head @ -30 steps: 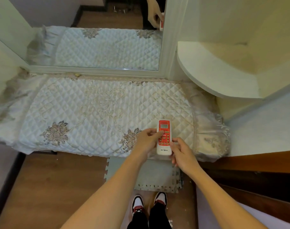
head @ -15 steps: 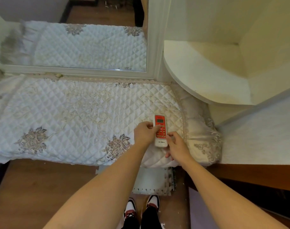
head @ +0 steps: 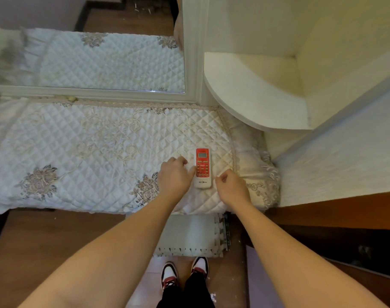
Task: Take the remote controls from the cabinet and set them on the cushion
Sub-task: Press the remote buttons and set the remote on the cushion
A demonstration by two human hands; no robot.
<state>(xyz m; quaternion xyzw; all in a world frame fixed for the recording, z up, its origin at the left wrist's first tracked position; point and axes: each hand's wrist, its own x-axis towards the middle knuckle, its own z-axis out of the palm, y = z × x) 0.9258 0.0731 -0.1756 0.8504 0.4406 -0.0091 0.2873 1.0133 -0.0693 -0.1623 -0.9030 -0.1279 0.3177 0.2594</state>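
Note:
A red and white remote control (head: 203, 167) lies flat on the white quilted cushion (head: 89, 152), near its right end, screen end away from me. My left hand (head: 175, 176) rests just left of it, holding nothing, its thumb tip touching the remote's left edge. To the remote's right, a small gap away, my right hand (head: 233, 188) has loosely curled fingers and is empty. The cream cabinet's rounded shelf (head: 256, 96) juts out above the cushion's right end and is bare.
A mirror (head: 112, 61) stands behind the cushion and reflects it. A grey foam mat (head: 189, 234) lies on the wooden floor in front, by my shoes (head: 185, 274). A white surface with a wooden edge (head: 334, 210) borders the right side.
Both hands held the remote above the cushion's front edge and lowered it. It now lies on the cushion; the right hand has let go and pulled back slightly.

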